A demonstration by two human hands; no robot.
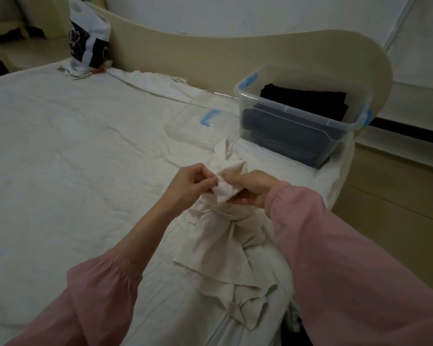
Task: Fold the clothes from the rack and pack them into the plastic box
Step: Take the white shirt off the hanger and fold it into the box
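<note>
A cream garment (225,248) hangs bunched over the bed in front of me, its lower part draped down toward my lap. My left hand (193,183) pinches the top edge of the fabric, and my right hand (254,187) grips the same bunch right beside it. The clear plastic box (298,121) with blue latches stands on the bed at the right, near the headboard. Folded dark clothes (303,101) lie inside it. Its clear lid (198,121) lies flat on the bed to the left of the box.
A white sheet (73,158) covers the bed across the left and middle. The curved beige headboard (210,53) runs along the far side. A black-and-white plastic bag (88,43) leans at the bed's far left corner. The bed's right edge drops beside a wooden floor.
</note>
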